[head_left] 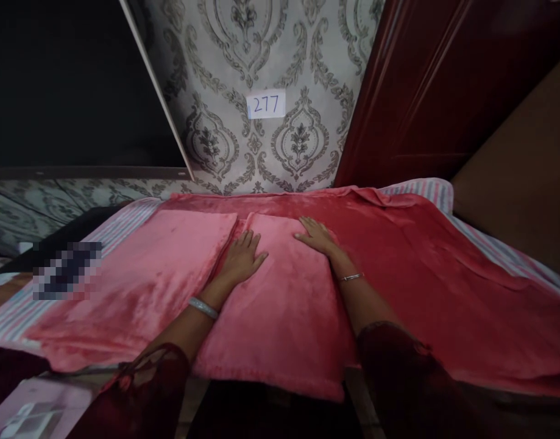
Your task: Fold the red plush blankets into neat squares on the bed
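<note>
A folded pink velvety cloth (280,317) lies in front of me on a bed. My left hand (241,256) rests flat on its upper left part, fingers stretched out and open. My right hand (316,235) lies flat on its upper right edge, fingers spread, also open. Each wrist has a bangle. Another pink folded cloth (142,280) lies to the left, its edge touching the first. Both sit on a larger red blanket (444,274) that spreads to the right.
The bed has a striped sheet (14,311) showing at the left and right. Patterned wallpaper with a paper label "277" (265,104) is behind. A dark red wardrobe (435,85) stands at the right and a dark panel (69,79) at the upper left.
</note>
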Demonstrator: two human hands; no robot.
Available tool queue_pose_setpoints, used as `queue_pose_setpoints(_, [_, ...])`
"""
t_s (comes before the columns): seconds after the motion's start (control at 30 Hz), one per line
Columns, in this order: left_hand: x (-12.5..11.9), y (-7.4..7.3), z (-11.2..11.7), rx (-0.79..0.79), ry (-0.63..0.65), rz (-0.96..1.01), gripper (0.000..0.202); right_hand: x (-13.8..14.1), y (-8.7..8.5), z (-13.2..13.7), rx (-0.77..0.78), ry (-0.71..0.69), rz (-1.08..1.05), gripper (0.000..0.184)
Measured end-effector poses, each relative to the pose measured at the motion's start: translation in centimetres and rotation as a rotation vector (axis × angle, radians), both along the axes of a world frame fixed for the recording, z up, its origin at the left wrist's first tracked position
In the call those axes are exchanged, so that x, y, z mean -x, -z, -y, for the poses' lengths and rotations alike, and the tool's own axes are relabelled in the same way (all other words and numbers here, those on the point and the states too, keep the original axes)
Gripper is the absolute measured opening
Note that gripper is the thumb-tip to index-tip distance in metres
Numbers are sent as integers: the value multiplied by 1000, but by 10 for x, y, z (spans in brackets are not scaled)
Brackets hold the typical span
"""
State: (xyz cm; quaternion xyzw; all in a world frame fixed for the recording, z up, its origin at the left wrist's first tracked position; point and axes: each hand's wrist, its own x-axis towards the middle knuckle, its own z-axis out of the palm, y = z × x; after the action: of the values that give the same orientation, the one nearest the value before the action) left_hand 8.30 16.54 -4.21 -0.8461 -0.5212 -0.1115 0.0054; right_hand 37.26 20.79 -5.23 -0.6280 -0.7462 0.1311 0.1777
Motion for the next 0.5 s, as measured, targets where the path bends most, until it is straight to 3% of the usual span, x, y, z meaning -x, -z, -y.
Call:
queue_pose_setpoints(0.17, [-1, -2, 0, 8, 5, -2, 69, 10, -25, 23, 71, 131, 58, 77])
queue_pose_setpoints(0.27, [-2, -3, -1, 15, 4, 9, 70, 17, -35, 54, -23, 163, 92, 79])
queue_pose_setpoints(0.4, [-3, 0, -2, -1, 24, 29, 71, 30, -21, 107, -189, 78, 133, 83])
queue_pose_setpoints(0.5, [-4, 1, -3, 8, 27, 49, 73, 38, 1, 136, -107, 83, 154, 82])
